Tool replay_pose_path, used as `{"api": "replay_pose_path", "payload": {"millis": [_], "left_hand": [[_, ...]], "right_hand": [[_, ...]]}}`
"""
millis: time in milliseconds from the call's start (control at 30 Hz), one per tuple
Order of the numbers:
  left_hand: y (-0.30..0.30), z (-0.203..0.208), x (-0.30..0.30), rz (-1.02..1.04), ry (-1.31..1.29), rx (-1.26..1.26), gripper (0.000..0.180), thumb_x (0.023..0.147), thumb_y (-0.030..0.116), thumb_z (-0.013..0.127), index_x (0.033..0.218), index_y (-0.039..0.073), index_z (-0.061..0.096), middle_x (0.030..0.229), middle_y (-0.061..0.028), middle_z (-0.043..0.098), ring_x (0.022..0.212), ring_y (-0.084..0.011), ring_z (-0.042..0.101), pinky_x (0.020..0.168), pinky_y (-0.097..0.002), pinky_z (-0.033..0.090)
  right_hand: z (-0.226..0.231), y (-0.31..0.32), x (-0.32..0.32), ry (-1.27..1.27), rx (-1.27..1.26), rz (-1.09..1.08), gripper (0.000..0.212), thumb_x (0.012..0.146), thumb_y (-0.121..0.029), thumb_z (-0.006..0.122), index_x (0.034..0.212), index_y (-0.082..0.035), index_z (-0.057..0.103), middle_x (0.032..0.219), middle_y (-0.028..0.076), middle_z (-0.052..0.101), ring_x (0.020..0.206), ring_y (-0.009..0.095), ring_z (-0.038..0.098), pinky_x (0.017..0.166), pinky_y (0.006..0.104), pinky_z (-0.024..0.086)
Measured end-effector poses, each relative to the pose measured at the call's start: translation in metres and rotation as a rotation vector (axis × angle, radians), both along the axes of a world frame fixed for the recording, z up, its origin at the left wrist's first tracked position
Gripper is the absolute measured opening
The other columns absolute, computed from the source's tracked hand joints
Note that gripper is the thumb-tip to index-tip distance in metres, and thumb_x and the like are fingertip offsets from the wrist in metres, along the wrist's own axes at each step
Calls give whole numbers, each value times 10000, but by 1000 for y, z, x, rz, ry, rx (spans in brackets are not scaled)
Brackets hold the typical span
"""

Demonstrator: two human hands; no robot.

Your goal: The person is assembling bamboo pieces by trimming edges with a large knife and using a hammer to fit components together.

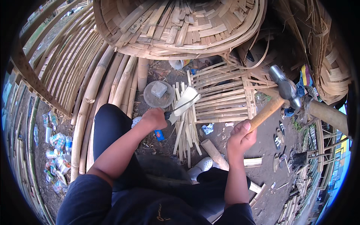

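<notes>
Seated on the bare earth among bamboo poles (pixel 112 80) and woven baskets (pixel 180 26), you hold a broad blade (pixel 184 103) in your left hand (pixel 154 119), fingers wrapped tight round its dark handle, the blade's edge set across the tops of a bundle of split bamboo strips (pixel 184 129) standing just in front of your knees. Your right hand (pixel 240 137) is closed firmly on the wooden shaft of a hammer (pixel 279 95), lifted with its steel head up and to the right, well apart from the blade. This looks like the splitting step: blade placed, hammer raised for the blow. The strike would need to land squarely on the blade's back while the left hand keeps it from tilting off the strip. Beyond the strips lie a woven mat (pixel 221 93) and a round dish holding a stone (pixel 159 90).
</notes>
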State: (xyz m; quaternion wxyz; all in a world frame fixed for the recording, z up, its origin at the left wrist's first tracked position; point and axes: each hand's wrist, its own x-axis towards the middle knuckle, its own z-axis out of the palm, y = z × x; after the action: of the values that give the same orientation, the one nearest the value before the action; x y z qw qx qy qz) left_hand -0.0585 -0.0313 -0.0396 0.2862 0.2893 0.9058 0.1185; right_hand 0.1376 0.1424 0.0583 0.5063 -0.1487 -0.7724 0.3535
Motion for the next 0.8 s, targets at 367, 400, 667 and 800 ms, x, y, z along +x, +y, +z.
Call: {"api": "replay_pose_path", "payload": {"millis": [367,400,667,800], "left_hand": [[5,-3,-8,46,-4,25,482,735,203,594,1127,-75,554,1164,-258,596,1109,-366,591,941,-408,478],[2,-1,-7,57,-19,8,482,736,202,593,1128,-76,553,1162,-258,597,1107,-366,591,942,-408,478],[16,1,0,-8,-2,23,472,741,198,592,1120,-81,566,1160,-253,603,1101,-344,601,941,-393,481],[18,-2,9,-11,33,17,465,733,200,604,1117,-61,589,1150,-244,616,1100,-334,606,938,-382,484]], "right_hand": [[-60,-6,3,-747,74,-34,334,940,-232,560,731,27,528,537,215,531,476,372,565,454,438,418],[-41,-8,2,-634,76,-63,312,949,-223,548,746,10,501,502,146,488,418,271,512,428,380,384],[-146,4,1,-799,216,-46,321,957,-259,504,825,32,534,630,241,579,601,397,615,542,448,471],[-131,-2,-8,-829,50,43,357,927,-270,550,745,38,549,618,288,572,654,485,600,606,534,486]]}}
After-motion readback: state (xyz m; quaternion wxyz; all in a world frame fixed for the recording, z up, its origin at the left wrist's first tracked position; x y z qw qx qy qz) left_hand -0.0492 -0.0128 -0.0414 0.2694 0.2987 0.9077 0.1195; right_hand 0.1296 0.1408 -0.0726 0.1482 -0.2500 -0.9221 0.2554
